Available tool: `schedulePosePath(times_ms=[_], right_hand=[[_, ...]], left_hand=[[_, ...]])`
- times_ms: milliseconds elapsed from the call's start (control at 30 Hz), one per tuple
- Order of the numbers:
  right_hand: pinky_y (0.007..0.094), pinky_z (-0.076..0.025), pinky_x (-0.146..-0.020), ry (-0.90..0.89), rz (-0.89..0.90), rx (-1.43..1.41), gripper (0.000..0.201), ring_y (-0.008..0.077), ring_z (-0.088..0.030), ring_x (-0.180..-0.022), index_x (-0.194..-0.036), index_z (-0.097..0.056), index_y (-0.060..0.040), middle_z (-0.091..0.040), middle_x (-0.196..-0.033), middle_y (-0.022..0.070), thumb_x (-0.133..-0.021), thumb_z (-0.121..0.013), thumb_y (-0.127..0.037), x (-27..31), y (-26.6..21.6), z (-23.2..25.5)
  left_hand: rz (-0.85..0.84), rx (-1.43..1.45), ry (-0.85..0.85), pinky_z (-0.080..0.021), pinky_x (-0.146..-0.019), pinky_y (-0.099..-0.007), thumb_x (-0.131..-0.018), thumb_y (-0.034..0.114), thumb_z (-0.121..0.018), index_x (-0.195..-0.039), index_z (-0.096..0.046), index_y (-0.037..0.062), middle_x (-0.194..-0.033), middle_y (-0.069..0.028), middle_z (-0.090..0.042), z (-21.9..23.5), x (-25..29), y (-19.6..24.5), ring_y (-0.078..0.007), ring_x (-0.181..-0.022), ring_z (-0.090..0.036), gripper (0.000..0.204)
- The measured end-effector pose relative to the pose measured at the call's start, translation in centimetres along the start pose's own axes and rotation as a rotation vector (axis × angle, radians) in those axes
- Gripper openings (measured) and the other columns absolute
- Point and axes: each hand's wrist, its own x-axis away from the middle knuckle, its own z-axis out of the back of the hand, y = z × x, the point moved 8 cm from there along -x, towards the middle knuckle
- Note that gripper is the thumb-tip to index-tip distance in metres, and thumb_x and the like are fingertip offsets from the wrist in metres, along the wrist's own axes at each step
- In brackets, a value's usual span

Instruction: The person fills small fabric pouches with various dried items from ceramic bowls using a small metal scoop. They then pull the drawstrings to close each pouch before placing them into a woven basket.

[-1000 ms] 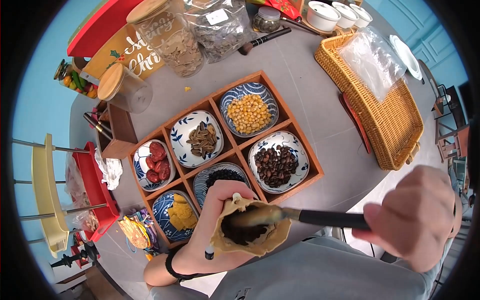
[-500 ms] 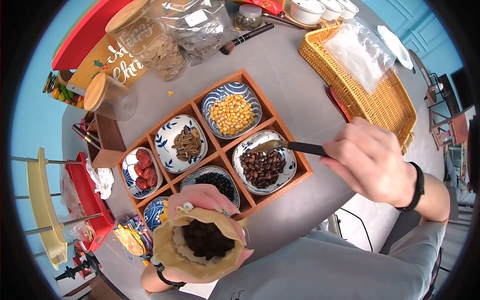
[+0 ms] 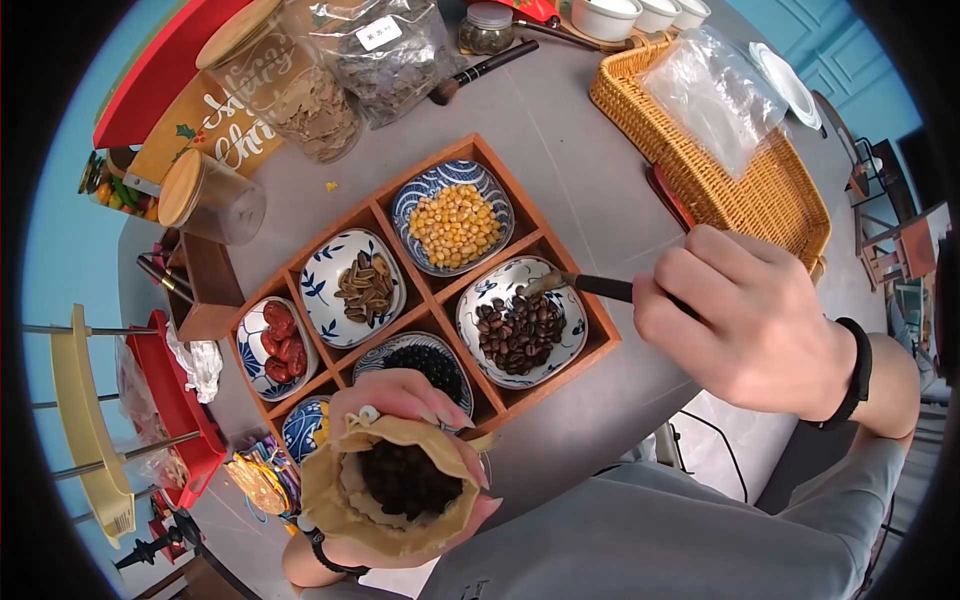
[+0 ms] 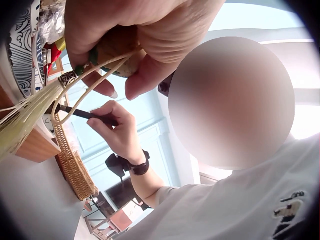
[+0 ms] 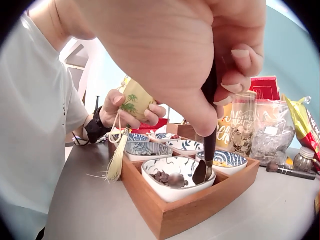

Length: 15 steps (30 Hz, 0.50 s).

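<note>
My left hand [image 3: 400, 398] grips a tan cloth pouch [image 3: 325, 490] from around its side, its mouth facing up with dark beans inside. In the left wrist view a cord and pale tassel [image 4: 30, 112] hang from it. My right hand [image 3: 740, 320] holds the dark handle of a small spoon [image 3: 603, 287], whose tip is in the bowl of brown beans [image 3: 520, 335] at the wooden tray's [image 3: 607, 345] right side. In the right wrist view the spoon's bowl [image 5: 201, 171] stands steeply against the inner side of that dish, right of the beans.
Other tray dishes hold corn kernels [image 3: 455, 228], striped seeds [image 3: 365, 288], red dates [image 3: 283, 345] and black beans [image 3: 425, 365]. Behind stand jars [image 3: 315, 115], a plastic bag [image 3: 395, 75] and a brush [image 3: 490, 70]. A wicker basket [image 3: 730, 200] lies back right.
The spoon has moved from inside the pouch over to the bowl of brown beans. My left hand has shifted left with the pouch, showing the beans in it.
</note>
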Motion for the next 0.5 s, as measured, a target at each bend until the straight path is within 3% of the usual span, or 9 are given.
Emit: schedulePosePath(times_ms=[100,200,300,500], right_hand=[[0.0348,-0.046,-0.053,-0.072,-0.074,-0.057,0.022,0.0225,-0.055,-0.067,-0.084,-0.059,-0.0013,-0.047,-0.076,0.0068,-0.072,-0.076,-0.005,0.5,-0.1,-0.4],[0.0379,-0.047,-0.054,-0.138,-0.188,-0.196,0.024,0.0255,-0.056,-0.066,-0.086,-0.058,-0.0021,-0.048,-0.076,0.0079,-0.074,-0.078,-0.006,1.5,0.1,-1.2],[0.0343,-0.048,-0.051,-0.165,-0.212,-0.221,0.022,0.0217,-0.060,-0.068,-0.085,-0.057,-0.0036,-0.051,-0.078,0.0069,-0.074,-0.074,-0.012,2.3,-0.1,-2.0],[0.0406,-0.046,-0.054,-0.172,-0.313,-0.407,0.028,0.0297,-0.062,-0.067,-0.089,-0.058,-0.0020,-0.057,-0.079,0.0103,-0.076,-0.080,-0.013,3.0,-0.2,-3.5]], left_hand=[[0.018,0.108,0.066,-0.056,-0.084,-0.0264,-0.065,-0.004,-0.089,-0.125,-0.033,0.0071,-0.116,-0.0126,-0.051,0.3,0.1,-0.3,-0.0174,-0.105,-0.062,0.082],[-0.014,0.166,-0.013,-0.064,-0.068,-0.0334,-0.061,-0.016,-0.083,-0.128,-0.038,0.0088,-0.122,-0.0106,-0.042,0.2,0.0,-0.1,-0.0205,-0.112,-0.054,0.084],[-0.030,0.224,-0.006,-0.064,-0.068,-0.0330,-0.062,-0.015,-0.083,-0.128,-0.038,0.0089,-0.122,-0.0104,-0.042,0.1,-0.2,0.0,-0.0205,-0.112,-0.053,0.083],[-0.038,0.141,0.024,-0.064,-0.067,-0.0332,-0.061,-0.014,-0.084,-0.128,-0.039,0.0096,-0.122,-0.0099,-0.042,0.2,0.2,0.0,-0.0205,-0.112,-0.053,0.084]])
